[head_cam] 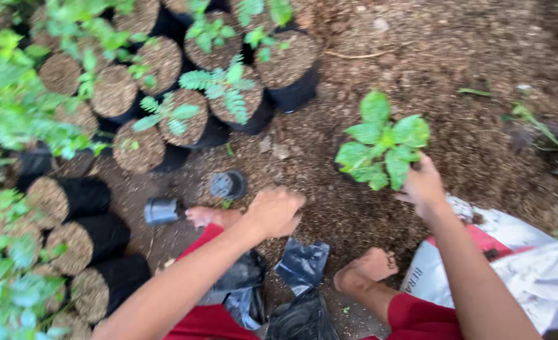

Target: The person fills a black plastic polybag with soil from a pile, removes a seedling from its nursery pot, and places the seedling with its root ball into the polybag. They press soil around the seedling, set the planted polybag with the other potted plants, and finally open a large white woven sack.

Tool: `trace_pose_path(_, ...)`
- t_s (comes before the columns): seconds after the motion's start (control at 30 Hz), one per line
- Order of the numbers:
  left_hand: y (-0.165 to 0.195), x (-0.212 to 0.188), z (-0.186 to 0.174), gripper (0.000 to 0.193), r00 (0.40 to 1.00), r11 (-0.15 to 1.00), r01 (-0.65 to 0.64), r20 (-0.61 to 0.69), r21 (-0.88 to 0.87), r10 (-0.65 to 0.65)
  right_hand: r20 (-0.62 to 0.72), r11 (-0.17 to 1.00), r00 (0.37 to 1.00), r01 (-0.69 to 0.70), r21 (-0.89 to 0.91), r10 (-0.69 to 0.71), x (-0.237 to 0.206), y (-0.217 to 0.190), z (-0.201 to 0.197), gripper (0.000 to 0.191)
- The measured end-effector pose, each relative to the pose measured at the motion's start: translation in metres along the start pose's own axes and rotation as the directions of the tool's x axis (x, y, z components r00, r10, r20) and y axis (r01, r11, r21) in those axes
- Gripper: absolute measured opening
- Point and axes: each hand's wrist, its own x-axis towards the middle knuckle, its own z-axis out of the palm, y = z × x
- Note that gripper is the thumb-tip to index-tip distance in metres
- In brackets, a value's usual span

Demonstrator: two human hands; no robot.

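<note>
Seedling (pixel 383 146) apparently in right hand (pixel 422 186)

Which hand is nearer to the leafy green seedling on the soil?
Right. The right hand touches the leafy green seedling at its lower leaves; the left hand is a closed fist on the soil, well off to its left.

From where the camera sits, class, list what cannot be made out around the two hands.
- Head view: the left hand is a closed fist, so whether it holds anything is hidden.
- The right hand fingers disappear behind the leafy seedling, so the grip and stem are hidden.
- The white sack is cut off by the right edge.
- The potted plants on the left are blurred.
</note>
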Motion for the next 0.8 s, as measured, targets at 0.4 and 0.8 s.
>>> trace_pose_path(0.4, 0.08, 0.109, 0.038, 0.033, 0.742, 0.991, -0.117, -0.657, 0.068, 0.133, -0.1, 0.993, 0.99, 0.108, 0.048, -0.103, -0.026, -0.002, 0.011, 0.059)
trace_pose_path(0.8, 0.141, 0.134, 0.033, 0.03, 0.882, 0.988, -0.103, -0.447, 0.116, 0.145, 0.112, 0.96, 0.977, -0.201, 0.195, 0.182, -0.041, -0.037, -0.007, 0.057)
